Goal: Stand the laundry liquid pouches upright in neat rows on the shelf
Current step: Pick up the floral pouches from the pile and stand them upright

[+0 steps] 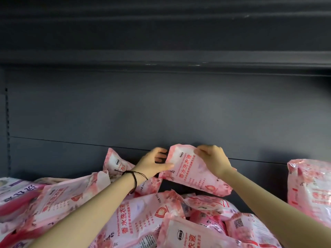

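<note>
Dark grey shelving back panel (pixel 161 108)

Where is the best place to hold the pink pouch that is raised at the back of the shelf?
Probably its two upper corners, from the front, as the left hand and right hand do now. The raised pouch is tilted and looks soft, so its sealed top edge gives the firmest pinch.

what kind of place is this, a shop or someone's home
Most likely a shop aisle: dark metal shelving with a slotted upright, and many identical pink pouches heaped on it, one held by both hands.
</note>
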`<state>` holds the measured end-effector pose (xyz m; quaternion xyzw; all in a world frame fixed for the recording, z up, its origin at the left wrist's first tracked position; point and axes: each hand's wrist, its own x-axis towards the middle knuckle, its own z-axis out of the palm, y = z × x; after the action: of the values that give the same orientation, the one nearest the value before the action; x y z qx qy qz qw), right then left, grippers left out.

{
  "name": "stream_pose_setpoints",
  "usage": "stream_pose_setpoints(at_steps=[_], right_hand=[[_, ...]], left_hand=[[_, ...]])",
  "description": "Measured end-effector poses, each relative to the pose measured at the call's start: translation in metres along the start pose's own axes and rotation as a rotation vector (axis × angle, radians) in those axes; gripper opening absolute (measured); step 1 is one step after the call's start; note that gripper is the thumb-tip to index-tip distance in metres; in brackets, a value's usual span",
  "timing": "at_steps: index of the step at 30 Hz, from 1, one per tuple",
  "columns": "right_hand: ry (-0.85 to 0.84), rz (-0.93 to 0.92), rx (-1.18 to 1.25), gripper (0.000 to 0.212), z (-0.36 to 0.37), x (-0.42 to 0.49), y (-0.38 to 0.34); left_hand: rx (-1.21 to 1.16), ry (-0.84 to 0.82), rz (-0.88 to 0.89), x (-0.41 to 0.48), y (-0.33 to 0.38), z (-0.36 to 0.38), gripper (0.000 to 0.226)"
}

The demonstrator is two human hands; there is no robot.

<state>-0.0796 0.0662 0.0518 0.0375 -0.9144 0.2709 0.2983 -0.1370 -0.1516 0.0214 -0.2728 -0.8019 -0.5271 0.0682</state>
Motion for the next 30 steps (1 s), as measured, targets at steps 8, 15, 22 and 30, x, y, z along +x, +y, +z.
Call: stream_pose_setpoints(at_steps=[8,15,22,30], right_hand=[[0.171,0.391,0.977,0.021,-0.039,-0.001,-0.008],[0.234,0.343,1.05,0.023,-0.053,-0.029,-0.006],[0.256,0.285,0.977,0.03,-0.105,-0.082,0.033],[0.212,0.253,0.933,0.02,-0.189,-0.159,0.116]], left_hand=[[-0.75,0.122,0.003,0.018,0.035,0.032,0.023],[-0.855,0.146,0.056,0.006,0.083,0.074,0.043],[-0.862,0.249,-0.004,-0.025,0.127,0.138,0.031],[-0.813,0.244,-0.04,-0.069,0.181,0.249,0.028]])
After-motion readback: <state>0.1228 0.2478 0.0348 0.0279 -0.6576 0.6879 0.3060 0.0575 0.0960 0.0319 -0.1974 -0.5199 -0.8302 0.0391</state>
